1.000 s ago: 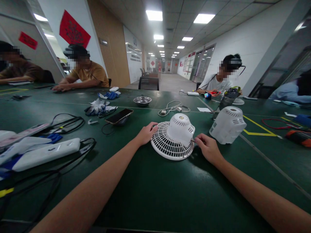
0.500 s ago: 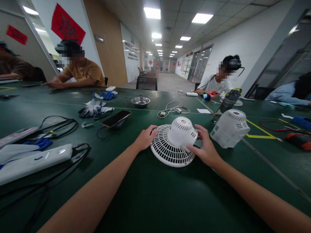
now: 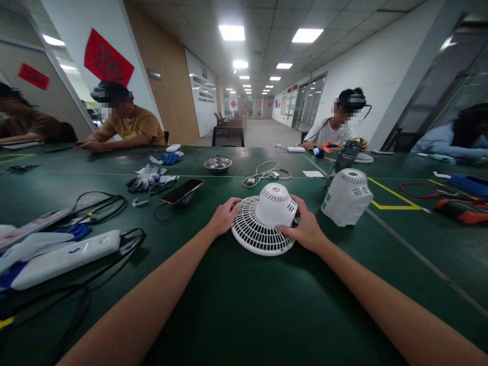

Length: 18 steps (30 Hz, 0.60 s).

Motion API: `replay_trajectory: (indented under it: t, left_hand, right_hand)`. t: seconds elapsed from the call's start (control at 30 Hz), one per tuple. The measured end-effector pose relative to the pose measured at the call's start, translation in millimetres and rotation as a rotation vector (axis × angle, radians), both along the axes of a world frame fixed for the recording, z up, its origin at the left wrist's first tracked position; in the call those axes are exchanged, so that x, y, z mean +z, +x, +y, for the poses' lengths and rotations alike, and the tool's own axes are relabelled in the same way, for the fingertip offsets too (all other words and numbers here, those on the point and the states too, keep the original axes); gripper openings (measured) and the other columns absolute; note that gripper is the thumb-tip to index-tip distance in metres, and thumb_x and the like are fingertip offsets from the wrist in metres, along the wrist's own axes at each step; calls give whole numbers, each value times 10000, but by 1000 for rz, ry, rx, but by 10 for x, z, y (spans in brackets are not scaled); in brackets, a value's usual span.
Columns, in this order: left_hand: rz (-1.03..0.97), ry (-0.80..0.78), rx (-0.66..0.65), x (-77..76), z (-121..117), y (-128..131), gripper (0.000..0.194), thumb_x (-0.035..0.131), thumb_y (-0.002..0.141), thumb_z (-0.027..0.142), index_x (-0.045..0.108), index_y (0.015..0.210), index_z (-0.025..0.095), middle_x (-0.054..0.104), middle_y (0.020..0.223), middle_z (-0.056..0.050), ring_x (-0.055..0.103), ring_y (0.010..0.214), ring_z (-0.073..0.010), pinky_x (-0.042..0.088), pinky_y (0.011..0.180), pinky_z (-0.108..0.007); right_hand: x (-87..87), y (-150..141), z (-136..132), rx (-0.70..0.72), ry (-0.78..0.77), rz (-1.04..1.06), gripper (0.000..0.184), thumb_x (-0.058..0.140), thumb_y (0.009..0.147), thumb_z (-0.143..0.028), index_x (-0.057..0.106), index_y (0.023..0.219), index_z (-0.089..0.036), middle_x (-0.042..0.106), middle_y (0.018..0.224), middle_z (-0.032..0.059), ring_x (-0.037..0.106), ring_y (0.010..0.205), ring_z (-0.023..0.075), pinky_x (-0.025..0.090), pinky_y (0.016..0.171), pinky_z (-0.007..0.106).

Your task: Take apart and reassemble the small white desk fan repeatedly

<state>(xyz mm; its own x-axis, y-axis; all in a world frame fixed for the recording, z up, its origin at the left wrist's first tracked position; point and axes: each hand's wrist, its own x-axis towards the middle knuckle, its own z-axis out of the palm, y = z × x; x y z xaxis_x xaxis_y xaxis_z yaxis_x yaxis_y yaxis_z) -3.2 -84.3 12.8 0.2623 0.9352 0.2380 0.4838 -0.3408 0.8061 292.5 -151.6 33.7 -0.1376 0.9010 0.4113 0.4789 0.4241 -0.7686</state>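
Note:
A white fan part lies face down on the green table: a round grille point(image 3: 255, 235) with a domed motor housing point(image 3: 275, 205) on top. My left hand point(image 3: 223, 216) grips the grille's left rim with curled fingers. My right hand point(image 3: 303, 227) wraps around the right side of the motor housing. A second white fan housing point(image 3: 346, 196) stands just to the right, untouched.
A phone point(image 3: 181, 190), work gloves point(image 3: 147, 176), a steel bowl point(image 3: 217, 163) and a white cable point(image 3: 265, 174) lie beyond the fan. Black cables and a white power bank point(image 3: 66, 256) lie at the left. Several seated people work along the table's far side.
My right hand rose from the grille's right edge and closed around the motor housing. My left hand stayed on the grille's left rim.

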Motion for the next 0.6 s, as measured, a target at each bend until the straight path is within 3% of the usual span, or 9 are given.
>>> replay_trajectory:
  t: [0.1,0.2,0.3,0.37,0.4,0.47,0.53,0.6]
  left_hand:
    - [-263,63,-4,61,-68,64,535,308,1017,524,588,1276,150,704,1205,-120,675,1063,-259,515,936,-393]
    - [-454,211,-8,154,-129,127,602,188,1037,520,545,1337,138,679,1255,-134,652,1127,-253,497,1000,-404]
    - [-412,309,127,187,-127,158,557,374,1002,555,552,1371,178,648,1319,-126,605,1207,-277,477,1036,-431]
    - [-387,216,175,139,-95,176,549,597,908,548,606,1307,171,672,1277,-135,623,1175,-302,508,999,-454]
    - [-407,127,139,98,-78,190,533,670,863,529,644,1236,150,698,1219,-142,652,1122,-305,532,965,-462]
    - [-540,-133,-58,6,-56,231,483,666,871,514,680,1152,121,742,1115,-148,705,1020,-291,570,913,-475]
    - [-635,-241,-111,-61,-59,281,426,741,820,462,703,1072,121,764,1048,-134,729,951,-279,591,885,-479]
    - [-644,-242,-75,-78,-81,319,387,791,774,431,718,999,125,776,982,-117,739,884,-273,609,846,-480]
  right_hand:
    - [-6,-15,-20,-17,-16,127,972,919,600,-396,419,1424,-268,622,1295,116,605,1169,332,480,1038,532]
    - [-29,-68,-33,-17,-77,396,875,914,602,-354,469,1351,-265,655,1260,98,644,1108,303,528,984,490]
    - [-56,-149,-48,51,-266,713,629,817,713,-395,530,1258,-268,721,1111,64,693,990,279,572,876,454]
    - [-61,-196,-71,153,-442,823,484,733,779,-434,574,1202,-260,745,1029,59,706,977,284,575,846,454]
    - [-60,-213,-85,207,-525,840,434,702,797,-451,596,1171,-256,752,1001,60,709,984,289,574,840,458]
    - [-56,-229,-113,285,-636,840,381,651,821,-502,628,1109,-254,759,956,61,711,987,295,572,834,464]
    - [-59,-223,-121,321,-664,819,405,584,848,-582,637,1086,-259,756,930,57,712,968,290,571,827,464]
    - [-74,-196,-97,338,-617,756,477,521,865,-654,628,1113,-261,748,923,57,708,946,281,568,823,462]
